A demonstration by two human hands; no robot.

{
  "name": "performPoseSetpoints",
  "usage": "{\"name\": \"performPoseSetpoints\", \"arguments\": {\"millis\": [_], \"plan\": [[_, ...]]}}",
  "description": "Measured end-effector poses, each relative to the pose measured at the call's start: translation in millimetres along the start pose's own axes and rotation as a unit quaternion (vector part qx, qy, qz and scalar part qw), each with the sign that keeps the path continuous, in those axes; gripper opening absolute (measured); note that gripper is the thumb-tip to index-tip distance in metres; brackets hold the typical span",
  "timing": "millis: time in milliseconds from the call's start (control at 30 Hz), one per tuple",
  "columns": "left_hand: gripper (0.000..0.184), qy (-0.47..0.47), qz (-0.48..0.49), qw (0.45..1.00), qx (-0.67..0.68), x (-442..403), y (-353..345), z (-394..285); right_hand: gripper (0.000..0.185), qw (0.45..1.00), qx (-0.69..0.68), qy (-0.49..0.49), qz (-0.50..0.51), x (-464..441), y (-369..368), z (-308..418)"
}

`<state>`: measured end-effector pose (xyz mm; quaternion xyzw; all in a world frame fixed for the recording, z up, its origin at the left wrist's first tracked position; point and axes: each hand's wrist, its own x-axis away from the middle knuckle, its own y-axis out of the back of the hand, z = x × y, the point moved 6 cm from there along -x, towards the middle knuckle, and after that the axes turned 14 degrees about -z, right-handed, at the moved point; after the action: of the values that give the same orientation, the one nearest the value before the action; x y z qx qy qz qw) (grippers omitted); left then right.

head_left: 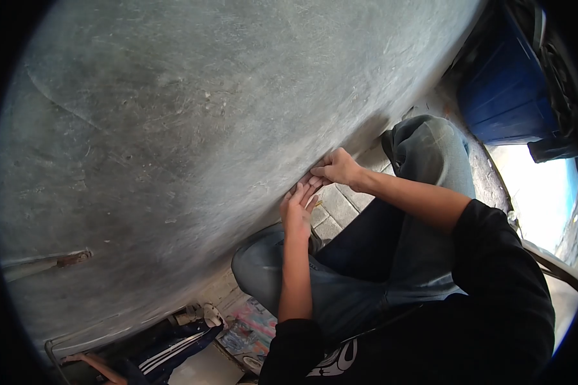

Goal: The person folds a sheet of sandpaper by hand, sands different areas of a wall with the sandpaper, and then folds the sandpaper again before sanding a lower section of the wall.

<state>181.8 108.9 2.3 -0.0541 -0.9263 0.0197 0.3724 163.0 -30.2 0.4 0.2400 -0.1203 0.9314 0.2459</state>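
My left hand (295, 210) is turned palm up, its fingers stretched out by the edge of a large grey scuffed surface (173, 147). Over those fingertips, my right hand (341, 169) has its fingers curled together in a pinch. The two hands meet at the fingers. Whatever is in the right hand's fingers, if anything, is hidden or too small to name. A small yellow thing (318, 203) shows just beside the left fingers; its kind is unclear.
My bent legs in jeans (430, 154) lie under the forearms, above pale floor tiles (337, 205). A blue bin (504, 96) stands at upper right. At lower left, another person's leg in striped trousers (173, 353) shows near a colourful cloth or plastic (257, 324).
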Motion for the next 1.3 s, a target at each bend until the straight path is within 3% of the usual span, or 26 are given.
{"name": "performPoseSetpoints", "arguments": {"millis": [133, 233, 300, 467, 533, 667, 733, 833, 967, 1167, 1300], "plan": [[0.036, 0.015, 0.009, 1.000, -0.021, -9, 1, 11, 0.014, 0.998, 0.011, -0.057, 0.024, -14, -2, -22], [0.035, -0.004, 0.009, 1.000, -0.004, 0, 1, 5, 0.014, 1.000, 0.005, -0.018, -0.002, -12, 1, -14], [0.034, -0.009, 0.004, 1.000, 0.000, 1, 2, 1, 0.014, 0.997, 0.036, 0.064, 0.025, 0, 2, 9], [0.032, -0.022, -0.003, 1.000, 0.000, -6, -1, 12, 0.014, 0.998, -0.010, -0.062, 0.003, -11, 2, -21], [0.032, -0.026, 0.006, 1.000, 0.004, 0, -1, 5, 0.014, 0.999, 0.017, 0.031, -0.007, -7, 2, -7], [0.033, -0.011, 0.002, 1.000, 0.009, 3, -3, 3, 0.014, 0.999, -0.012, 0.019, 0.037, -7, 2, -5], [0.033, -0.012, 0.008, 1.000, 0.017, 0, 0, 7, 0.015, 0.997, 0.036, 0.060, 0.015, -8, 3, -3], [0.034, -0.034, 0.024, 0.999, 0.007, 11, -3, -10, 0.014, 0.996, 0.002, 0.085, 0.028, 5, 4, 17], [0.035, -0.033, 0.005, 0.999, 0.010, 5, -1, -1, 0.015, 0.998, -0.064, -0.013, 0.025, -2, 2, -2], [0.035, -0.058, 0.017, 0.998, 0.018, 10, -4, -8, 0.016, 0.997, -0.006, 0.068, 0.029, 17, 5, 25], [0.035, -0.053, -0.003, 0.999, -0.006, 10, -3, -4, 0.017, 1.000, -0.011, 0.014, 0.021, 10, 3, 8]]}}
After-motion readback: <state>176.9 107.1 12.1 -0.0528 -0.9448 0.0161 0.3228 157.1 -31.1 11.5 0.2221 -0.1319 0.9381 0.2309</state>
